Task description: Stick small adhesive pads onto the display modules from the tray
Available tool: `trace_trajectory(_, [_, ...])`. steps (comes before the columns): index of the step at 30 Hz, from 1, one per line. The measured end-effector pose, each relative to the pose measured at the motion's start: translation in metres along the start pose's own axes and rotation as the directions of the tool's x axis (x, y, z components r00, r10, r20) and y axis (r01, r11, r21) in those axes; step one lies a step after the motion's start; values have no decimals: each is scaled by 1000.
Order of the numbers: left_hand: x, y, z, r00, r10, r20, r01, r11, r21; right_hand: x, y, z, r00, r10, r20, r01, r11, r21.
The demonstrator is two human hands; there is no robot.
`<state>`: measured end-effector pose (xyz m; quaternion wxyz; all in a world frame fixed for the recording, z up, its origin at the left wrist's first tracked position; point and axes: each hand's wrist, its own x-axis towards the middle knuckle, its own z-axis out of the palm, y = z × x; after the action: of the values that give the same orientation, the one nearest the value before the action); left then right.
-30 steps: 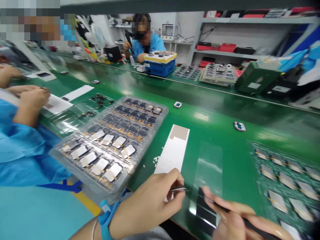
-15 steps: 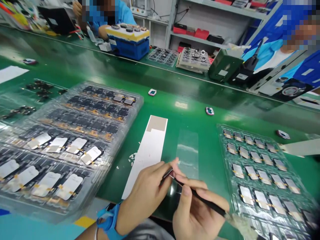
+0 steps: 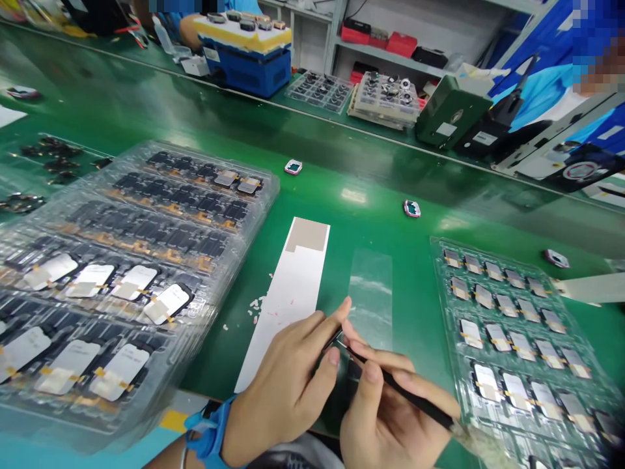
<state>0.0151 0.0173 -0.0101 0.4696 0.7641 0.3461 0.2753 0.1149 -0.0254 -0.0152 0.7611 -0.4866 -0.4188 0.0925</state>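
My left hand (image 3: 286,368), with a blue band at the wrist, pinches a small dark flat part (image 3: 333,340) between thumb and fingers. Most of that part is hidden by the fingers. Black tweezers (image 3: 415,398) lie across my right hand (image 3: 385,417), gripped between thumb and index finger, their tip pointing at the dark part. Whether the tip touches it, I cannot tell. Both hands meet above the near edge of the green bench. Beneath and left of them runs a white strip (image 3: 288,286) with a beige top end; a clear film (image 3: 371,286) lies just beyond.
At left, stacked clear trays (image 3: 266,195) hold dark parts and silver-backed modules. Another clear tray (image 3: 437,286) of silver-faced modules sits at right. White scraps (image 3: 256,304) lie by the strip. Small framed pieces (image 3: 293,167) dot the bench. Other people sit across, behind a blue bin (image 3: 254,68).
The view has tilted down and shifted slightly. My left thumb has moved outward into sight beside the dark part; both hands stay together with the tweezers' tip at it.
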Motion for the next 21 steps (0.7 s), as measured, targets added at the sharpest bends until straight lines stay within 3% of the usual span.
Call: trace_trajectory(21, [0, 0, 0, 999, -40, 34, 40, 999, 6, 0, -1, 2, 999, -39, -10, 38, 997, -73])
